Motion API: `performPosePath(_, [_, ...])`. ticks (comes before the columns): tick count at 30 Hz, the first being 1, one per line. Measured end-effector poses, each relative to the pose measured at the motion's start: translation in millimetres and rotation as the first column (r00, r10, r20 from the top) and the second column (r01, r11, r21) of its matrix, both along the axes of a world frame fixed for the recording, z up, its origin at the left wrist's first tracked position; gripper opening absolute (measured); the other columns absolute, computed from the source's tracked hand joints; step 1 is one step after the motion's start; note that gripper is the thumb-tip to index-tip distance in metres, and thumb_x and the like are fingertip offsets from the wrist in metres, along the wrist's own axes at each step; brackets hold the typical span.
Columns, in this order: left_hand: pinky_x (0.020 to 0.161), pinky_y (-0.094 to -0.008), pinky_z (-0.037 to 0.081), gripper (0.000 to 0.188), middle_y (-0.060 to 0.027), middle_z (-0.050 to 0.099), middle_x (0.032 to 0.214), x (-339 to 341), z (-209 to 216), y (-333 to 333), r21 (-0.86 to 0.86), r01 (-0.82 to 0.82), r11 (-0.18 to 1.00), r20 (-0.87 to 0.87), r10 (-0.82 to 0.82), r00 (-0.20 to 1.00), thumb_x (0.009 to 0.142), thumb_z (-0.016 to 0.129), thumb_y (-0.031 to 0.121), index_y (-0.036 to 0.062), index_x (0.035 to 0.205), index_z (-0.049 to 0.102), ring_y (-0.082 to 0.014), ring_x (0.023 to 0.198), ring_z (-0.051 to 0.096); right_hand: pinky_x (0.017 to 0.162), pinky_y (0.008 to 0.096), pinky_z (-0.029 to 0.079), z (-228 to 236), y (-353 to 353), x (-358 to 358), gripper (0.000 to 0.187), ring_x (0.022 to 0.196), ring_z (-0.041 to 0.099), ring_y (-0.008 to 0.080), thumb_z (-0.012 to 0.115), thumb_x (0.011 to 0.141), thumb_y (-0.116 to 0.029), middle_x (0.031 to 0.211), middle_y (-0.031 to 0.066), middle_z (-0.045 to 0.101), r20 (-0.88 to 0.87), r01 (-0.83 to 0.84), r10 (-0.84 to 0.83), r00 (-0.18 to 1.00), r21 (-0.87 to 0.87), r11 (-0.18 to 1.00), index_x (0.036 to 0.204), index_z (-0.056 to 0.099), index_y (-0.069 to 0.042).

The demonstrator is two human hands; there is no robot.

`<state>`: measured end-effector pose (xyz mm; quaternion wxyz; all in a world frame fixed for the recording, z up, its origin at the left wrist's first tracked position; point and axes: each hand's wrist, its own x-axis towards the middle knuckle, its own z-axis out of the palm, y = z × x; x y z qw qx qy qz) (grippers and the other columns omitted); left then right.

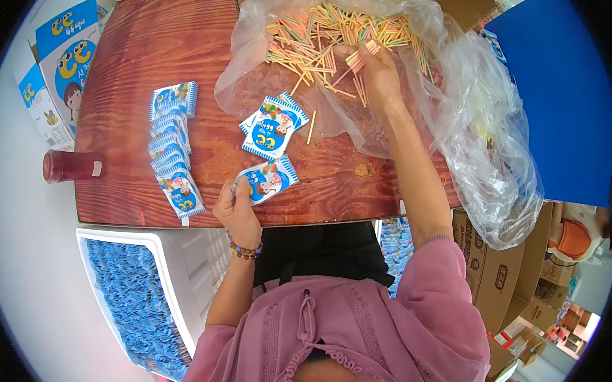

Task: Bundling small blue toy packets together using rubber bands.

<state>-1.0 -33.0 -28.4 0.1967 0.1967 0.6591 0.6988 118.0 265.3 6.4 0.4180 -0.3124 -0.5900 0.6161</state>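
Note:
My left hand [238, 214] pinches the near-left corner of a blue-and-white sachet [272, 181] close to the front edge of the table. Just beyond it, a small stack of similar sachets [269, 130] lies on the wood. Farther off to the right, my right hand [381, 76] has its fingers closed around a small bunch of thin striped sticks [363, 54]. This hand is over a large heap of pink, yellow and green sticks [314, 36], spread on a clear plastic bag [246, 77]. One loose yellow stick [312, 128] rests beside the stack.
Overlapping sachets [170, 139] form a row on the left. A dark red cylindrical container [72, 167] is at the table's left edge. Below stands a white crate [161, 252] full of blue packets [131, 299]. Cardboard boxes [489, 270] and a blue panel [567, 101] are on the right.

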Motion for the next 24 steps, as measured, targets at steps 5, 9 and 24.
performPosePath(5, [0.062,-0.0189,0.043,0.019,-0.0009,0.064,0.082,-1,7,8,0.234,-0.100,0.967,0.272,0.034,0.962,0.096,0.056,0.011,-0.0049,0.092,0.066,-0.0025,0.071,0.053,0.071,0.0325,0.052,9,-13,4,0.023,0.085,0.064,0.0175,0.040,0.101,-0.019,0.104,0.0128,0.067,-0.214,-0.033,-0.011,0.977,-0.201,0.979,0.103,0.053,0.000])
performPosePath(9, [0.064,-0.0191,0.044,0.019,-0.0009,0.064,0.083,-3,-2,3,0.222,-0.071,0.972,0.233,0.018,0.972,0.096,0.056,0.011,-0.0044,0.092,0.065,-0.0026,0.073,0.053,0.071,0.0362,0.053,-6,5,25,0.025,0.081,0.064,0.0194,0.042,0.100,-0.022,0.101,0.0151,0.067,0.256,0.121,-0.162,0.953,0.168,0.978,0.104,0.052,0.001])
performPosePath(24, [0.068,-0.0219,0.049,0.020,-0.0051,0.066,0.086,-6,-12,-1,0.161,0.013,0.987,0.106,-0.031,0.994,0.096,0.055,0.010,-0.0070,0.094,0.065,-0.0061,0.073,0.059,0.078,0.0497,0.049,-14,-9,22,0.034,0.094,0.062,0.0440,0.043,0.095,-0.023,0.093,0.0316,0.062,0.887,-0.519,-0.295,0.356,0.450,0.726,0.108,0.050,0.008])
